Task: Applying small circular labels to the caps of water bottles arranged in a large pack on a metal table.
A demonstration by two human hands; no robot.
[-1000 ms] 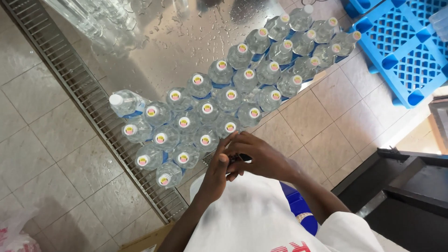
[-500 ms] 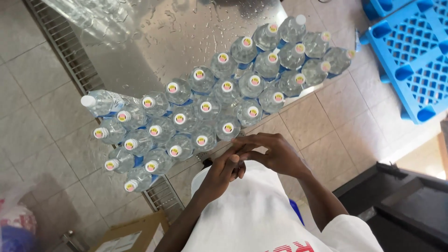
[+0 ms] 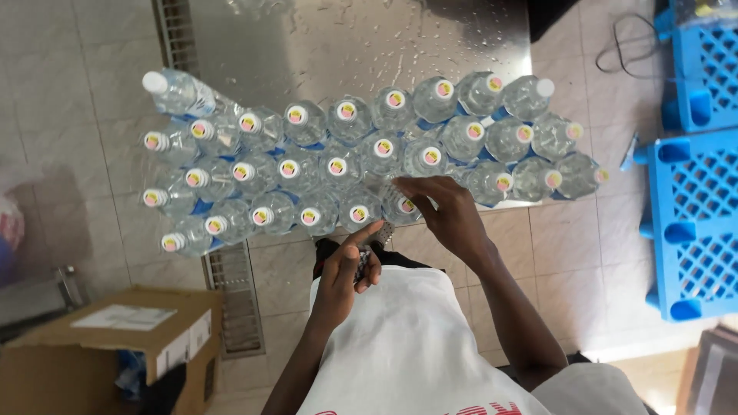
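Clear plastic capped bottle (image 3: 405, 206), upright mid-frame: I'm touching it with my nearer right hand (image 3: 446, 215), fingers loose; my left hand (image 3: 347, 265) is gripping a small dark object (image 3: 361, 265).

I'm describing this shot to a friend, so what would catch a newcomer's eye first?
A dense cluster of clear plastic bottles with sticker-topped caps fills the wet steel table. At its near edge the right hand reaches over a bottle cap, while the left hand holds a small dark object close to the body. Blue plastic pallets lie at right.

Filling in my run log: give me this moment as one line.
right hand: fingers on front-row clear plastic water bottle | left hand: holds small dark object, unclear | bottles: upright on wet steel table
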